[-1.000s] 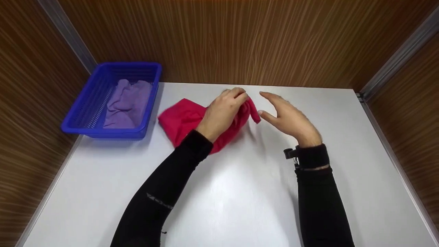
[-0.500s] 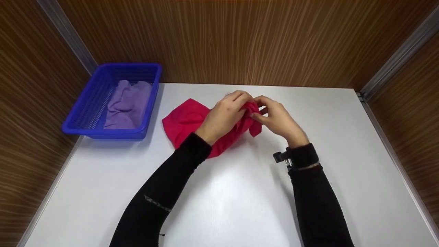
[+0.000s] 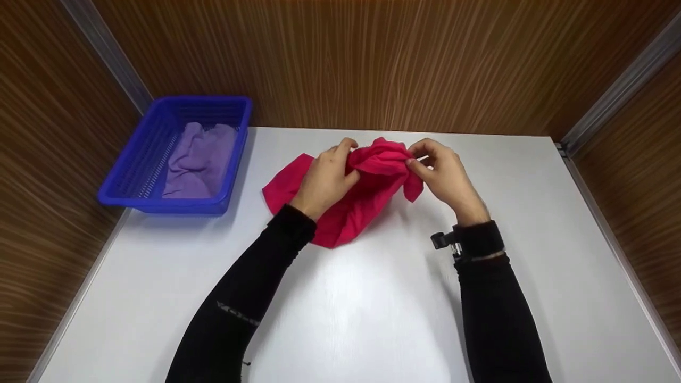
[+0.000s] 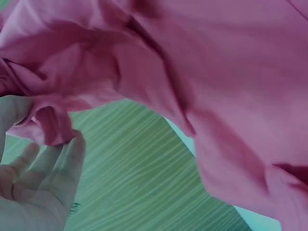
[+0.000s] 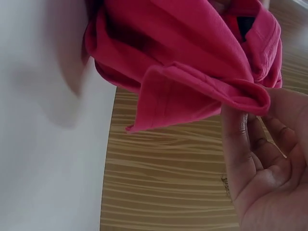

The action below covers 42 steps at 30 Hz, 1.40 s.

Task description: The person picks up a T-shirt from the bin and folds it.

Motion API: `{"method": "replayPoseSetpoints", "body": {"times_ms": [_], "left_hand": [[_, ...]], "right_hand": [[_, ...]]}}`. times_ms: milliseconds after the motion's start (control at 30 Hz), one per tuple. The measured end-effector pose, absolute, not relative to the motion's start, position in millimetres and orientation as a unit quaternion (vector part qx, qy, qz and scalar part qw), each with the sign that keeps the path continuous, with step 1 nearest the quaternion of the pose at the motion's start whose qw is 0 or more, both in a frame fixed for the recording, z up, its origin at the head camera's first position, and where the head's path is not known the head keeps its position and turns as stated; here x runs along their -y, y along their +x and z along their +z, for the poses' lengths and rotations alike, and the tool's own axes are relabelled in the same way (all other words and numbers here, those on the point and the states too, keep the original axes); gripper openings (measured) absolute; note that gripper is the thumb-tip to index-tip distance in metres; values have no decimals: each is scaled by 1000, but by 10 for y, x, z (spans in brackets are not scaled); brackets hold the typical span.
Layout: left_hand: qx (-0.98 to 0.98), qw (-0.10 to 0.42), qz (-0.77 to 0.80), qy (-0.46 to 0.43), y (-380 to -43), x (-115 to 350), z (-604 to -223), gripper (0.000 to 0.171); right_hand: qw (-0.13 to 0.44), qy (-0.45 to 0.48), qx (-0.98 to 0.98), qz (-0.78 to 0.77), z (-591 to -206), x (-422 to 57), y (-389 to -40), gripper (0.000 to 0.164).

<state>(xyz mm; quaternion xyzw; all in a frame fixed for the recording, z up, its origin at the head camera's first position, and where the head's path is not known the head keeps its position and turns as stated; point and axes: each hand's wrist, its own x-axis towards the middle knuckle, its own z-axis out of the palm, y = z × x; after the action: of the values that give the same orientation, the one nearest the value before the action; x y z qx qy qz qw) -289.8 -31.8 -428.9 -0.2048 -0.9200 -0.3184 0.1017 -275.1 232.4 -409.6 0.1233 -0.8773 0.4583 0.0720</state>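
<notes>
A pinkish-red T-shirt [image 3: 364,213] lies bunched on the white table, its far right part lifted between the hands. My left hand [image 3: 325,183] is at its upper left; in the left wrist view that hand [image 4: 41,180] pinches a curled fold between thumb and fingers. On the other side my right hand [image 3: 447,178] pinches a gathered edge, and a short flap hangs below the fingertips. Seen from the right wrist, a hemmed end [image 5: 178,98] droops beside the hand [image 5: 269,168], and a dark label [image 5: 245,25] shows inside a band of the shirt.
A blue plastic basket [image 3: 159,204] stands at the back left with a crumpled purple cloth [image 3: 197,159] inside. Wood-grain panels [image 3: 372,64] wall the table [image 3: 340,308] at the back and both sides.
My right hand has come in from apart, fingers spread, and taken hold of the shirt's edge. The left hand has shifted left, and the fabric between them is raised and spread wider.
</notes>
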Motion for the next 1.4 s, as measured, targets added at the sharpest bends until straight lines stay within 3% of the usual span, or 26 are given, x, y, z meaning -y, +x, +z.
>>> {"method": "replayPoseSetpoints", "body": {"times_ms": [200, 567, 900, 1167, 1267, 1400], "left_hand": [[896, 74, -395, -190, -2979, 371, -4335, 34], [863, 139, -430, -225, -3028, 441, -4181, 18], [845, 125, -436, -285, -2881, 279, -4102, 22], [822, 133, -427, -353, -2742, 2, -4063, 22], [818, 124, -417, -376, -2697, -75, -4076, 22], [848, 85, -370, -371, -2665, -52, -4132, 31]], "right_hand": [[72, 112, 868, 479, -4084, -2370, -2747, 20], [138, 67, 896, 418, -4059, -2724, -2700, 15], [55, 49, 945, 319, -4076, -2993, -2652, 15], [-23, 206, 883, 422, -3995, -2816, -2576, 61], [-22, 216, 890, 400, -4022, -2726, -2587, 50], [23, 201, 909, 364, -4125, -2792, -2633, 28]]}}
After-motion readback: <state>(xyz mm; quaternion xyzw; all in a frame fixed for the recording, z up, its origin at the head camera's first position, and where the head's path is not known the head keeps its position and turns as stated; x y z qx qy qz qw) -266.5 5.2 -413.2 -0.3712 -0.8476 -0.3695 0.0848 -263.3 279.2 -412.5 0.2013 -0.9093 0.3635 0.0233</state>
